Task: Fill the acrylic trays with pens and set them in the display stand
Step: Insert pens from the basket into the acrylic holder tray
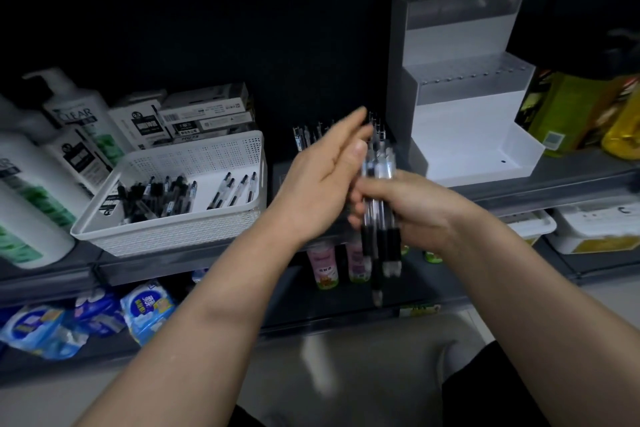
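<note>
While the right hand (pixel 415 211) curls its fingers round a bundle of black-grip pens (pixel 381 246) and holds them upright, the left hand (pixel 322 180) is flat beside the bundle, fingers straight and together. Blur hides whether it touches the pens. The bundle is just left of the white tiered display stand (pixel 460 135), in front of it. Further left of the stand, a row of upright pens (pixel 304 137) shows behind the hands, and beyond that is a white perforated basket (pixel 166 232) holding loose pens.
</note>
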